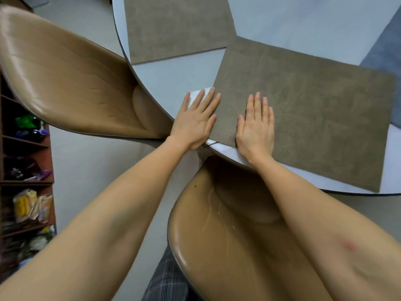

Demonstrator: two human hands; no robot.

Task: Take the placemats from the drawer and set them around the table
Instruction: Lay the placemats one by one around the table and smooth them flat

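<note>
White round table (180,77): both hands flat w/ fingers straight, left hand (195,122) & right hand (256,129) pressing near placemat (321,118).

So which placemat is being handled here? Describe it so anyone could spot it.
Start at the round white table. Two grey-brown mats lie on it; take the near placemat, above the lower chair. Unlike the far placemat, it has the left hand and right hand flat on it.
</note>
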